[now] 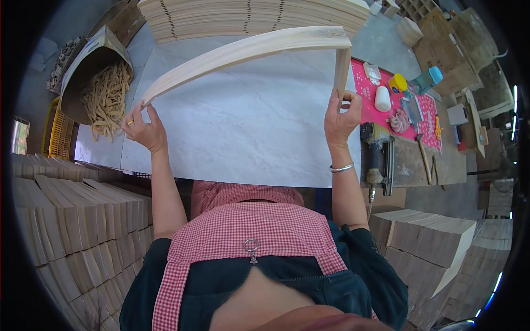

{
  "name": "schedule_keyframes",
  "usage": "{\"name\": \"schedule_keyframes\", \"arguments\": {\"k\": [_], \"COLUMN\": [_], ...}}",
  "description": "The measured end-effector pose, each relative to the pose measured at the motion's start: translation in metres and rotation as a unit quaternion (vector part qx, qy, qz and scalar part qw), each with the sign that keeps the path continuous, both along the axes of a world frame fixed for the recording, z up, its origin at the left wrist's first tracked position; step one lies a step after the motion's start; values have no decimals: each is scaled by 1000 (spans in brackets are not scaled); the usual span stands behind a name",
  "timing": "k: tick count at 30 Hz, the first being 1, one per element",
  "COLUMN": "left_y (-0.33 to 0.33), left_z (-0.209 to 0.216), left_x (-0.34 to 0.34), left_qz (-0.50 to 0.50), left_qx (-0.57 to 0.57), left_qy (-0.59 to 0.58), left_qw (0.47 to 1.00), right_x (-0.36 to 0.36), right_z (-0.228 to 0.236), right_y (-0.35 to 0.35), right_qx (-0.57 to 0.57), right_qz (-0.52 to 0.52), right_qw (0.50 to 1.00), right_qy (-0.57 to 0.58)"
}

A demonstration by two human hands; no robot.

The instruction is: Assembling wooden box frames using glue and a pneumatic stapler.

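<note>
A long pale wooden board [243, 48] is raised above the white tabletop [248, 127], spanning from my left hand to the upper right. At its right end a shorter wooden board [342, 69] meets it at a corner, forming an L shape. My left hand [144, 129] grips the long board's left end, thumb and fingers closed about it. With bent fingers, my right hand [341, 118] pinches the near end of the short board. Close to my right wrist, a nail gun [376, 157] with an air hose fitting lies at the table's right edge.
Stacked wooden boards [221, 19] stand at the far edge. A tipped box [74, 83] spills tan strips on the left. A pink mat [367, 102] carries a white bottle [382, 99], a yellow jar [397, 83] and a blue-lidded cup [428, 80]. More wood piles [83, 220] flank me.
</note>
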State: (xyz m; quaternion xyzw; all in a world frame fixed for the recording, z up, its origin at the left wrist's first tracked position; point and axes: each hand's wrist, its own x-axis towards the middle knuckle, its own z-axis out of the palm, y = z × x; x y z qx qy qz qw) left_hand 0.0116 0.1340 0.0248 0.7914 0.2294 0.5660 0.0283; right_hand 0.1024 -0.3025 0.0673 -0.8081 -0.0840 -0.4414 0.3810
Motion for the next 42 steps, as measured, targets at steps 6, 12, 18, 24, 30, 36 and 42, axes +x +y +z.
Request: {"name": "schedule_keyframes", "arguments": {"k": [6,12,18,24,30,36,42], "left_y": [-26,-38,-21,-32,-37,-69,-79], "left_z": [14,21,8,32,-3,-6,6], "left_x": [-1,7,14,21,20,16,8], "left_qz": [-64,-42,-142,-307,-416,-473,-447], "left_qx": [-34,-215,-317,-566,-573,-606,-581], "left_qy": [107,466,435,404,283,237,248], "left_qw": [992,857,831,650,647,594,633], "right_x": [-3,-3,-8,-25,-29,-20,-19], "right_z": [11,2,3,-14,-6,-34,-42], "right_y": [6,15,19,36,75,113,123], "right_qx": [-105,-209,-147,-208,-390,-351,-319], "right_qz": [9,38,218,383,320,351,357], "right_qw": [975,899,871,832,841,866,871], "right_qy": [194,384,415,344,196,65,113]}}
